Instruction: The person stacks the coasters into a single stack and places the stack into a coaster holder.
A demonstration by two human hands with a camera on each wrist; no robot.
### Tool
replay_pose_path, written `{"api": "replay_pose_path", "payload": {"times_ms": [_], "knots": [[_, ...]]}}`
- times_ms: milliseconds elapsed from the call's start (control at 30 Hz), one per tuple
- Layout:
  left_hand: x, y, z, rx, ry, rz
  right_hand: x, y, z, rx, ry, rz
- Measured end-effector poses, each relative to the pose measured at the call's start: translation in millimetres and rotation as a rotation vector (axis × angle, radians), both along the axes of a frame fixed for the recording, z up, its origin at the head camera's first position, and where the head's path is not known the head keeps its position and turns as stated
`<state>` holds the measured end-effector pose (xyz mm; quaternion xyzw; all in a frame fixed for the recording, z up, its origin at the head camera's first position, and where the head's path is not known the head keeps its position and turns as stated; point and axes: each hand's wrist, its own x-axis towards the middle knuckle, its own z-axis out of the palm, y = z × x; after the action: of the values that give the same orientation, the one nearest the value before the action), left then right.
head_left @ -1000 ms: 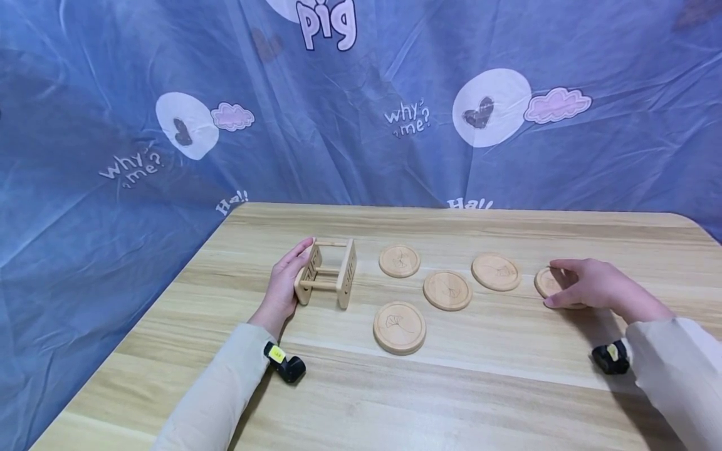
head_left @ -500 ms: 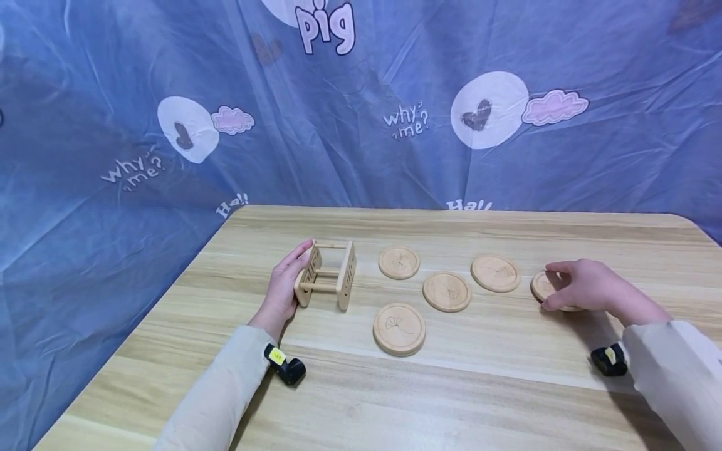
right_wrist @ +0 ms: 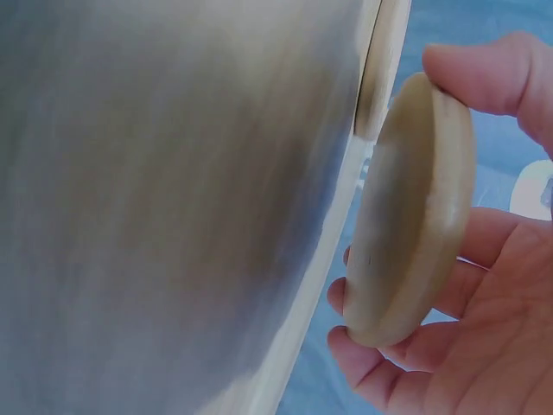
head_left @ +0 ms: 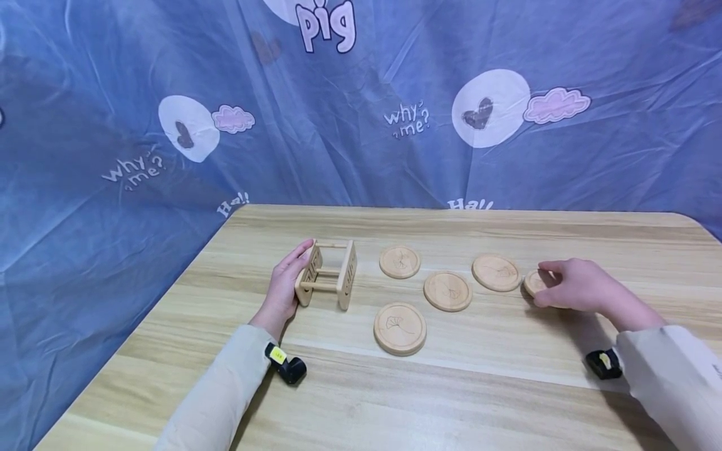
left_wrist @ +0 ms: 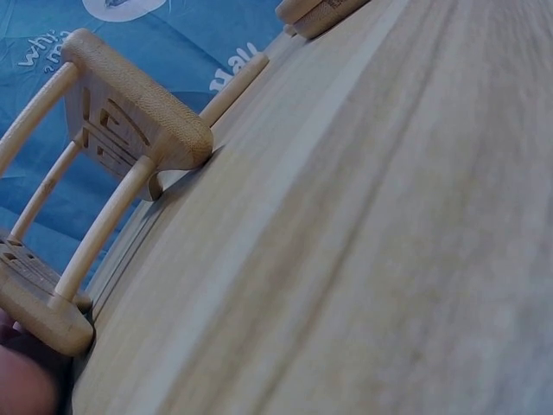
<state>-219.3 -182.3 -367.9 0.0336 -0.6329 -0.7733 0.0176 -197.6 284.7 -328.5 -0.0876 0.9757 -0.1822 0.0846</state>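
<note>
While the grip of the right hand (head_left: 581, 285) pinches a round coaster (right_wrist: 423, 207) clear of the desk (head_left: 479, 401), thumb opposite fingers, the wooden rack (head_left: 346, 275) stands well to its left, rods (head_left: 319, 286) running left to right. The left hand (head_left: 279, 287), nearer, holds the rack's left side. Four other coasters (head_left: 447, 291) lie flat between. Fingers hide part of the held coaster; the left wrist view cuts off most of the left hand.

Wooden rack (left_wrist: 105, 232) on the table (left_wrist: 346, 216) at left — slotted ends, joined by rods. Left hand (left_wrist: 22, 380) blurred at lower corner. Blue cloth (left_wrist: 194, 43) behind; wooden disc (left_wrist: 324, 15) cut off at top.
</note>
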Motion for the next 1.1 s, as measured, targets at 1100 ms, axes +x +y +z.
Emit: {"api": "replay_pose_path", "payload": {"times_ms": [1100], "knots": [[-0.8, -0.1, 0.0, 0.003, 0.004, -0.014, 22.6, -83.2, 13.7, -0.104, 0.125, 0.118]]}}
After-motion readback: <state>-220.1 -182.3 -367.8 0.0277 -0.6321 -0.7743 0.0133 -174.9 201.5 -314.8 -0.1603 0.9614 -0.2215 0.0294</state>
